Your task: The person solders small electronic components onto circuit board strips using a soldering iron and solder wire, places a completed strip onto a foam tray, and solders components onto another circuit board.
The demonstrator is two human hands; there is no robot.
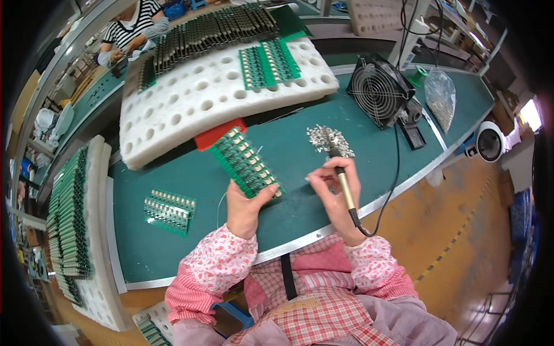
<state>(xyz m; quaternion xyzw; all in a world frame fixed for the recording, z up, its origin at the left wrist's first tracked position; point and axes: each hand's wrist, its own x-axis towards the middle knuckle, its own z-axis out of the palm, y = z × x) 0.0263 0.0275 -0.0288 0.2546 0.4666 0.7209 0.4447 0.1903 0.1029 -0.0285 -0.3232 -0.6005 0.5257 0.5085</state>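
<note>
My left hand (245,210) grips the lower end of a green circuit board panel (245,162), tilted above the bench, with rows of small light parts along it. A soldering iron (347,193) with a gold-coloured handle rests in my right hand (340,202), its black cord trailing off to the right. Thumb and forefinger of that hand come close together; whether a small part sits between them I cannot tell. Just beyond lies a heap of small silvery parts (330,140). Behind the held panel shows a red tray-like piece (214,134). Another green panel (169,211) lies at the left.
A white foam block (190,109) with holes carries upright boards (216,36) and flat panels (269,63). A black fan (379,92), an iron stand (411,127) and a clear bag of parts (440,99) stand right. More boards (70,219) fill a foam rack left. A co-worker (134,32) sits beyond.
</note>
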